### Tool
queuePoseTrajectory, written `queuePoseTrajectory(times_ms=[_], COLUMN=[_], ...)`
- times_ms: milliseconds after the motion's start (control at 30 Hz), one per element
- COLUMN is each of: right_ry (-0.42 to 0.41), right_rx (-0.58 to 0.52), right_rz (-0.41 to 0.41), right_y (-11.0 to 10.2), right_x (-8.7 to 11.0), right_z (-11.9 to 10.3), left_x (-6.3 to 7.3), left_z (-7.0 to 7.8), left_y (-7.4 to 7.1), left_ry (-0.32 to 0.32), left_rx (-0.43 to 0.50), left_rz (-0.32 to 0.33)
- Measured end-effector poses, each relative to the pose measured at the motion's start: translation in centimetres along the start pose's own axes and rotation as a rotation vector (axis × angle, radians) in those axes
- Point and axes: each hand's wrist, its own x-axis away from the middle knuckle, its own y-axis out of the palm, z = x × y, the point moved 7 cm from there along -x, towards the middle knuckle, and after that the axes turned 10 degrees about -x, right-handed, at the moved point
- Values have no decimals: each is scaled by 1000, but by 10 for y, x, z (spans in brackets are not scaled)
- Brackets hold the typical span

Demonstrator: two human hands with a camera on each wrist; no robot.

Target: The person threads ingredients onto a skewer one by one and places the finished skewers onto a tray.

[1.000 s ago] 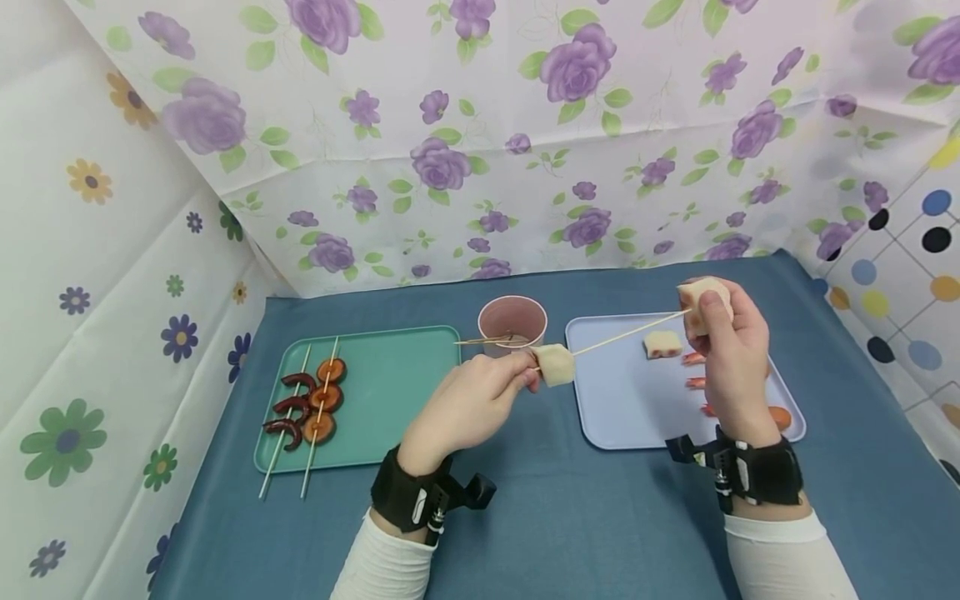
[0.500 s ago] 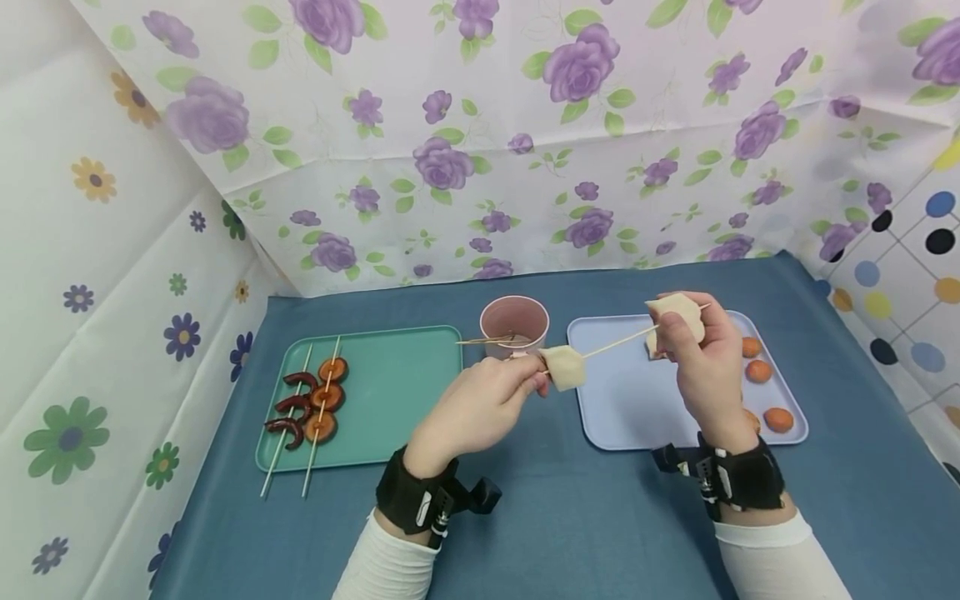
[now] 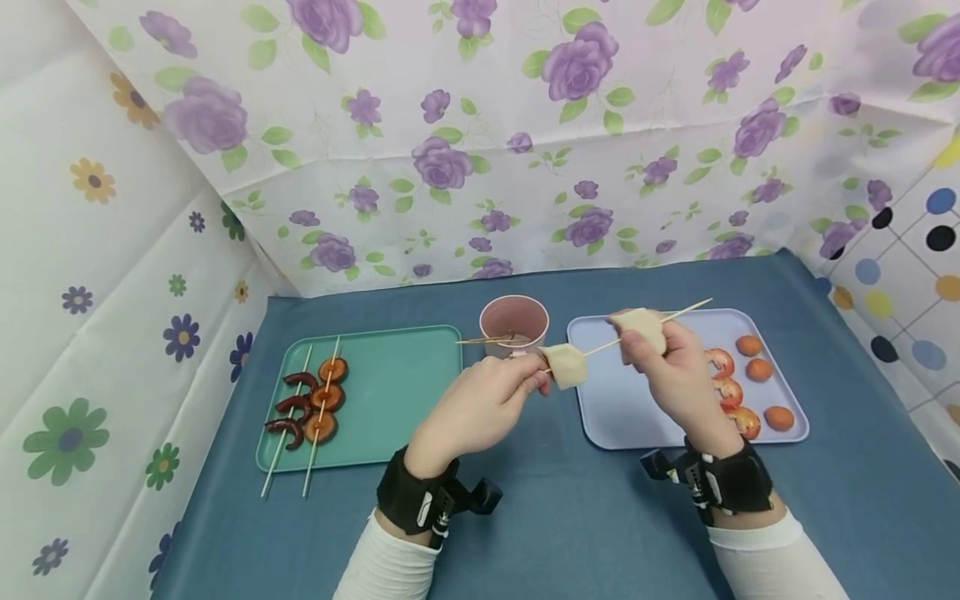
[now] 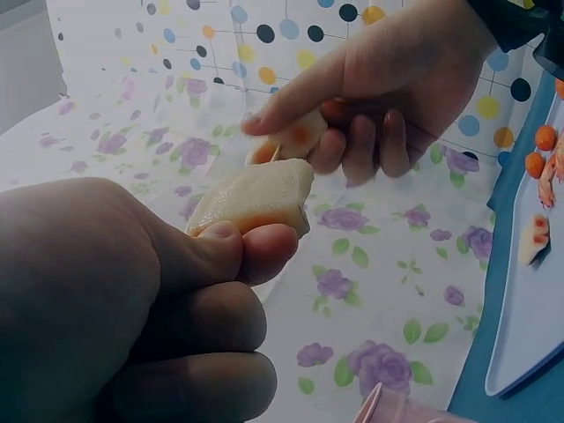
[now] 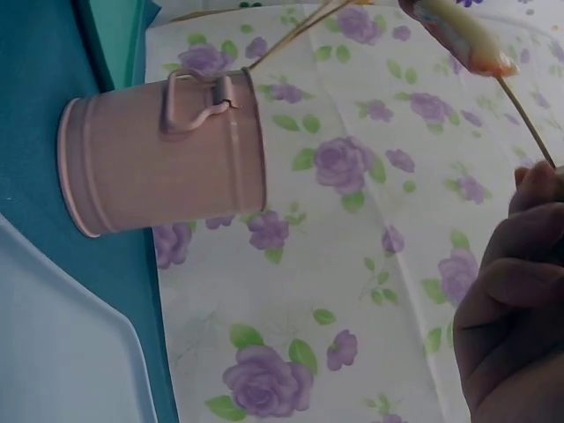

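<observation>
My left hand point(image 3: 476, 408) pinches a thin wooden skewer point(image 3: 602, 347) close to one end, thumb and forefinger right against a pale, squarish food piece point(image 3: 566, 367) threaded on it. Farther along the same skewer, my right hand point(image 3: 682, 375) grips a second pale piece point(image 3: 643, 328) between thumb and fingers. The skewer's free tip sticks out past this second piece. A stretch of bare stick shows between the two pieces. In the left wrist view the near piece point(image 4: 256, 196) has an orange-tinted lower edge. Both hands are raised over the table.
Behind my left hand stands a pink metal cup point(image 3: 495, 318) holding loose skewers. A green tray point(image 3: 397, 400) at left carries skewers of mushrooms point(image 3: 327, 398) and dark curled pieces point(image 3: 292, 405). The lavender tray point(image 3: 611, 421) at right holds shrimp point(image 3: 729, 393), orange pieces point(image 3: 759, 370) and another pale piece point(image 4: 533, 240).
My right hand has slid the second pale piece leftward and down along the skewer, from its tip toward the first piece. My left hand has shifted slightly right, then stayed still.
</observation>
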Motion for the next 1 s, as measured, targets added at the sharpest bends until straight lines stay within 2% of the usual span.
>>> queuePoseTrajectory(times_ms=[67, 167, 467, 733, 1000], right_ry=[14, 42, 70, 91, 104], right_rx=[43, 46, 47, 5, -49], right_rz=[-53, -93, -118, -170, -186], right_y=[7, 12, 14, 16, 14], right_x=[0, 0, 1, 0, -2], right_z=[2, 4, 6, 11, 13], left_x=[0, -1, -1, 0, 0], left_z=[0, 0, 0, -1, -4], left_y=[0, 0, 0, -4, -6], left_ry=[-1, -3, 2, 5, -8], left_rx=[-7, -11, -10, -3, 2], left_rz=[2, 7, 13, 39, 48])
